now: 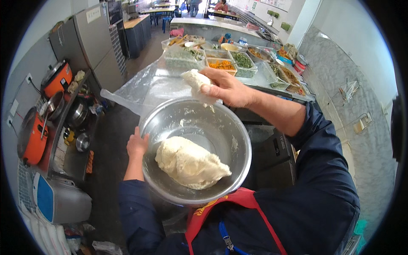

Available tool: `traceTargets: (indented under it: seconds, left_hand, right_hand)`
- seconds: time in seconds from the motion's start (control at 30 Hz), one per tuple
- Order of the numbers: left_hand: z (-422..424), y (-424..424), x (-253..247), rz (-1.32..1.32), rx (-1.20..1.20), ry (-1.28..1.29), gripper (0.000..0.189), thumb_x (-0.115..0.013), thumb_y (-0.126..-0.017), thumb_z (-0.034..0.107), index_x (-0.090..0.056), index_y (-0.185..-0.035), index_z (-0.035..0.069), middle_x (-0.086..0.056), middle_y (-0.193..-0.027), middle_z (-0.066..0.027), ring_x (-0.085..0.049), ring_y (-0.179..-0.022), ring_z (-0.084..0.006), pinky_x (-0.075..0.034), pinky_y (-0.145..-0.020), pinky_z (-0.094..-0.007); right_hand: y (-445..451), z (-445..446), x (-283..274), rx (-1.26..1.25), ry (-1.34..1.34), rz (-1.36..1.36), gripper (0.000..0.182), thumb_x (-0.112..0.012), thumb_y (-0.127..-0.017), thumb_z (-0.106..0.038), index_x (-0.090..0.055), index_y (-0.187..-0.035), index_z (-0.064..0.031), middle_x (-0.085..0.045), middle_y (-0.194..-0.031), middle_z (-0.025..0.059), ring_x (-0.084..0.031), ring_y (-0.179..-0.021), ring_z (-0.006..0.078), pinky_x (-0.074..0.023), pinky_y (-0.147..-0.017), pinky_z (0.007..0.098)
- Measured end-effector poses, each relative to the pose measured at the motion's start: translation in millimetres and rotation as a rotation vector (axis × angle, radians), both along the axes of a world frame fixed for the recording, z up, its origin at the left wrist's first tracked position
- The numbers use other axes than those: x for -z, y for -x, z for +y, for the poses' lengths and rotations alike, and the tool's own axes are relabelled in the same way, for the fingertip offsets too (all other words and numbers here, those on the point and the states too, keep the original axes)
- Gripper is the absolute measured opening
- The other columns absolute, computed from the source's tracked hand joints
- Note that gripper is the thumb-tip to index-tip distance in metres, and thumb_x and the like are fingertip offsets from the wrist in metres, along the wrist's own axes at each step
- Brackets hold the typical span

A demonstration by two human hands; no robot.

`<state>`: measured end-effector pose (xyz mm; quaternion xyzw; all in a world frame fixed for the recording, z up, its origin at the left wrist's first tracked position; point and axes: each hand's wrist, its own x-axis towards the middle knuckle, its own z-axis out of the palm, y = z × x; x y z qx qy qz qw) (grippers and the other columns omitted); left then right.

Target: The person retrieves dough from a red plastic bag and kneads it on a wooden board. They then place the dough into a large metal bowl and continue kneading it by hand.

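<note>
A large lump of pale dough (191,162) lies in a wide stainless steel bowl (237,153) in front of me. My left hand (137,142) grips the bowl's left rim, thumb towards the inside. Above the far rim, my right hand (228,87) holds a smaller piece of dough (196,79) between thumb and fingers, with small bits hanging beneath it. Smears of dough cling to the bowl's inner wall. Clear plastic sheeting (162,87) spreads over the worktop just beyond the bowl.
Containers of shredded orange food (221,64) and chopped greens (241,59) stand on the far counter. At the left, a metal shelf (68,114) holds orange cookers (57,79) and pans. A grey bin (67,199) stands below it. A seated person (221,6) is far off.
</note>
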<state>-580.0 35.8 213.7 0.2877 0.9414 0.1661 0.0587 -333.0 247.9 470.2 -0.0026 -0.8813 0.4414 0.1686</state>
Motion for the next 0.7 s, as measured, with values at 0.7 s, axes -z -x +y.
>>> traceTargets:
  seconds: [0.7]
  left_hand:
    - [-2, 2, 1, -0.039, -0.007, 0.071, 0.067, -0.066, -0.085, 0.036, -0.037, -0.143, 0.019, -0.060, -0.104, -0.0198, -0.062, -0.095, -0.0395, -0.050, -0.080, -0.0484]
  right_hand:
    - [28, 126, 245, -0.207, -1.320, -0.827, 0.021, -0.062, -0.080, -0.018, -0.070, -0.094, -0.0050, -0.067, -0.099, 0.0131, -0.063, -0.096, 0.0292, -0.0534, -0.074, 0.0411]
